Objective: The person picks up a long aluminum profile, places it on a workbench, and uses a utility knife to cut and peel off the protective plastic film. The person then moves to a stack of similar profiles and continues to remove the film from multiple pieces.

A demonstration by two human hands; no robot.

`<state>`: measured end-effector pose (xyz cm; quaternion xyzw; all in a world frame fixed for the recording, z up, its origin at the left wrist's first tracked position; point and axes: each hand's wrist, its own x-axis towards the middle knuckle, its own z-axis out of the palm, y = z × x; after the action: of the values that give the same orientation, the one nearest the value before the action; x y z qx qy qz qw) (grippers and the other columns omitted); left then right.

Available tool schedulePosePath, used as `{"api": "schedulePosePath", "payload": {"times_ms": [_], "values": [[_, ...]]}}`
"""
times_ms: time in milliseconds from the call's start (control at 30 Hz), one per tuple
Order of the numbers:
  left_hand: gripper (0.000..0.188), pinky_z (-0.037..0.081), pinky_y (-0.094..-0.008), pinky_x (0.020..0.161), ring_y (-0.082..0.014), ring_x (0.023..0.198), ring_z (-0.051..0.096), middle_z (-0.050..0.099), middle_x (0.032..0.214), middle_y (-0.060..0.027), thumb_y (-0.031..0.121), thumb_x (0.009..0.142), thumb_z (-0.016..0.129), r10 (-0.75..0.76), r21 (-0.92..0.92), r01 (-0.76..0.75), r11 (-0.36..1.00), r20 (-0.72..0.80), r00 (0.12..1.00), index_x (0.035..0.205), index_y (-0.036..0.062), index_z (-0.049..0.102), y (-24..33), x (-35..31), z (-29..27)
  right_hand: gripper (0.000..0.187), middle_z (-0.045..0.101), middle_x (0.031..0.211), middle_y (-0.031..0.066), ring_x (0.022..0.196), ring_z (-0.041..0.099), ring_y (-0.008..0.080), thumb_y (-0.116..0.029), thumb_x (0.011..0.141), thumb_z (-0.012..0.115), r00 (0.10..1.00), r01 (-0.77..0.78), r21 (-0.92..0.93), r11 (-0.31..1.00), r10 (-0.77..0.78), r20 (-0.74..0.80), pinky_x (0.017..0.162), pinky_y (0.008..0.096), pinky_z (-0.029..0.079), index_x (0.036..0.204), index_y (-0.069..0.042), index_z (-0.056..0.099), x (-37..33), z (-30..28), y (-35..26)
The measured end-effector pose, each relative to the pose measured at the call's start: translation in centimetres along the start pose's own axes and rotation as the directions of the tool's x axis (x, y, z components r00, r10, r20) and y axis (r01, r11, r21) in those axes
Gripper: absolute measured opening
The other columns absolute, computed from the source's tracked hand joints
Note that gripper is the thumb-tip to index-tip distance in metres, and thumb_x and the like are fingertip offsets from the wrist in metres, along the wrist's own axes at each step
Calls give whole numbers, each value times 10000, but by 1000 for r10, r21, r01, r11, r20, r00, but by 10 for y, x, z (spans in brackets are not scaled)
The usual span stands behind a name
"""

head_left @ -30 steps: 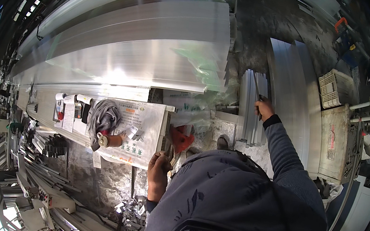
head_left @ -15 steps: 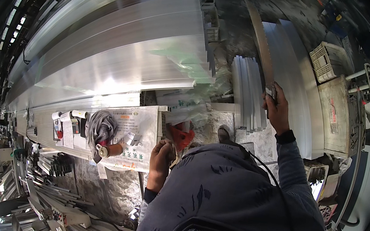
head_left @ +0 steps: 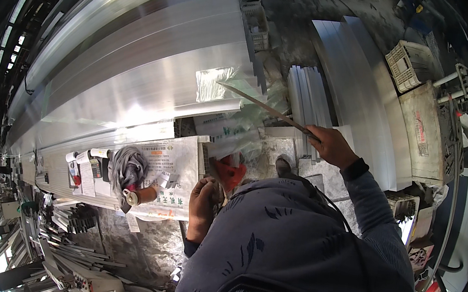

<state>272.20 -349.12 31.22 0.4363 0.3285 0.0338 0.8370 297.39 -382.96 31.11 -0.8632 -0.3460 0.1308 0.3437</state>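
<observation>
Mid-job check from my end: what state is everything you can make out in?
Long thin greyish metal blade: held by one end, tip pointing left.
Bare right hand: closed around the blade's end.
Bare left hand: fingers curled; contents, if any, hidden.
Soft grey cloth: crumpled.
Brown cylindrical bottle: cream cap on.
Long silver metal panels: stacked.

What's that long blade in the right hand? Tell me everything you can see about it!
The long blade looks like dull, greyish-brown metal, slim from this angle and narrowing towards its far tip. The right hand grips its near end, hiding most of any handle. It slants up and to the left, its tip in front of the shiny silver panels. Whether it touches them, I can't tell.
</observation>
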Motion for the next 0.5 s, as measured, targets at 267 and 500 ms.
{"api": "schedulePosePath", "payload": {"times_ms": [267,500], "values": [[152,434,-250,609,-80,641,492,552,766,26,156,1067,589,-36,45,35,998,17,999,1158,53,654,-12,10,4,358,746,1042,180,952,715,407,-136,981,685,994,-110,-107,988,111,4,819,510,566,1333,-82,646,-6,9,30],[123,381,-246,573,-80,640,463,525,762,19,131,1084,563,-71,70,75,995,-58,996,1121,49,646,-25,17,21,295,747,969,173,920,717,414,-130,978,676,989,-120,-51,991,124,76,816,518,560,1271,-97,663,-18,9,70]]}}
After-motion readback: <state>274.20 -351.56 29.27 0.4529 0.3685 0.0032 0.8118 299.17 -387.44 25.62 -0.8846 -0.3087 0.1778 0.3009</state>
